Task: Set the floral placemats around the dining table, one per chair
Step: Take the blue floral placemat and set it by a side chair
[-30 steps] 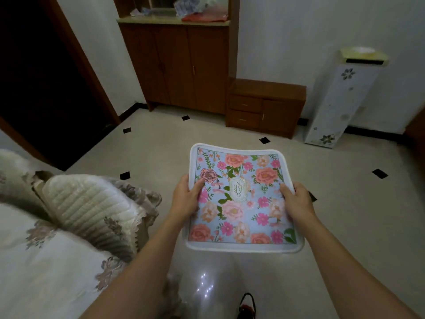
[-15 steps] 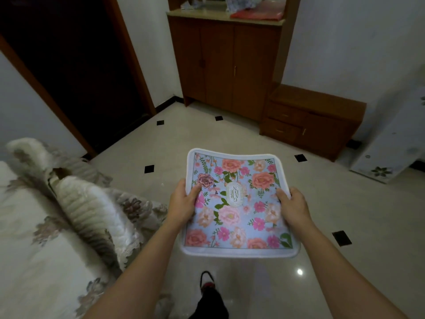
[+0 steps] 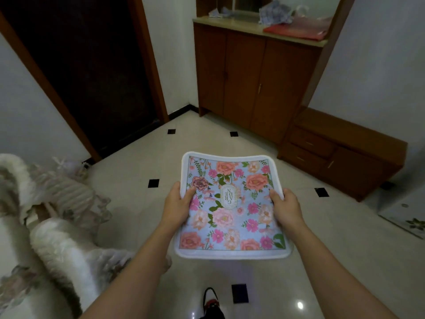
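A person holds a floral placemat [image 3: 232,203] flat above a pale tiled floor [image 3: 345,238] that lies open ahead and to the right. Frilled, lace-trimmed bedding [image 3: 53,226] crowds the left edge, a dark doorway [image 3: 87,72] stands beyond it, and a wooden cabinet [image 3: 250,81] with a low drawer unit [image 3: 340,153] lines the far wall. The left hand [image 3: 177,206] clamps the mat's left border, thumb on top; the right hand [image 3: 286,208] clasps the right border likewise. A shoe [image 3: 211,301] shows below.
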Motion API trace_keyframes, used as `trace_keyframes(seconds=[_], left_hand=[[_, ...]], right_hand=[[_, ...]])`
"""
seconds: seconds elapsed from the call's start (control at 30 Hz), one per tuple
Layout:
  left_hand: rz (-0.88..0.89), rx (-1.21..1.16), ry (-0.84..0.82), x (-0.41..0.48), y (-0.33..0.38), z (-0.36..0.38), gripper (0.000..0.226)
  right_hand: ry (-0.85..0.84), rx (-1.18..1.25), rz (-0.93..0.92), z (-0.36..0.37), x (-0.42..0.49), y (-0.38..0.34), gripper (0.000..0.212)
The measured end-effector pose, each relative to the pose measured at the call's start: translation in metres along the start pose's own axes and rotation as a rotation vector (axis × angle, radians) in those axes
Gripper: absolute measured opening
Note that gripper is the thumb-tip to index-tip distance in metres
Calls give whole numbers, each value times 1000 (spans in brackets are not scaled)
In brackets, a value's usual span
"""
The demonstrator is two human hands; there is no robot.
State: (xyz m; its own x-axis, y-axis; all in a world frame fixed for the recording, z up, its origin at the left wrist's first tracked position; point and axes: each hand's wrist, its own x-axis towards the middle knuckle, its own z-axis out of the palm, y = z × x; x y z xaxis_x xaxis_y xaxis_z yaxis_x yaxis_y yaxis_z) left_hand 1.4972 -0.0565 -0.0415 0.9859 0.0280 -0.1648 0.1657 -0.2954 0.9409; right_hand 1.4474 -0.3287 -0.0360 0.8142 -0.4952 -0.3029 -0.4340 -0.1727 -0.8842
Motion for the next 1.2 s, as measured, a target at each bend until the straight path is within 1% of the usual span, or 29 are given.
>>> trace_keyframes(seconds=[0.17, 0.4, 0.53, 0.67, 0.87, 0.97, 1.1, 1.2], left_hand=[[-17, -19, 79, 80, 15, -32, 24], [-33, -39, 164, 149, 13, -70, 20], [-61, -47, 230, 187, 8, -92, 22], [-87, -58, 302, 229, 5, -116, 21], [-130, -76, 452, 305, -1, -155, 19], [-162, -84, 541, 346, -1, -174, 18], [-197, -111, 643, 392, 5, -202, 18], [-221, -150, 724, 410, 3, -228, 20]], right_hand=[[-68, 11, -39, 62, 68, -53, 16], [-161, -28, -57, 134, 129, -101, 10], [-211, -69, -88, 177, 164, -125, 13], [-296, -96, -108, 228, 205, -152, 15], [-407, -140, -165, 315, 274, -203, 18], [-476, -176, -196, 361, 311, -233, 15], [-575, -228, -258, 422, 351, -281, 19], [-679, -243, -303, 471, 368, -313, 17]])
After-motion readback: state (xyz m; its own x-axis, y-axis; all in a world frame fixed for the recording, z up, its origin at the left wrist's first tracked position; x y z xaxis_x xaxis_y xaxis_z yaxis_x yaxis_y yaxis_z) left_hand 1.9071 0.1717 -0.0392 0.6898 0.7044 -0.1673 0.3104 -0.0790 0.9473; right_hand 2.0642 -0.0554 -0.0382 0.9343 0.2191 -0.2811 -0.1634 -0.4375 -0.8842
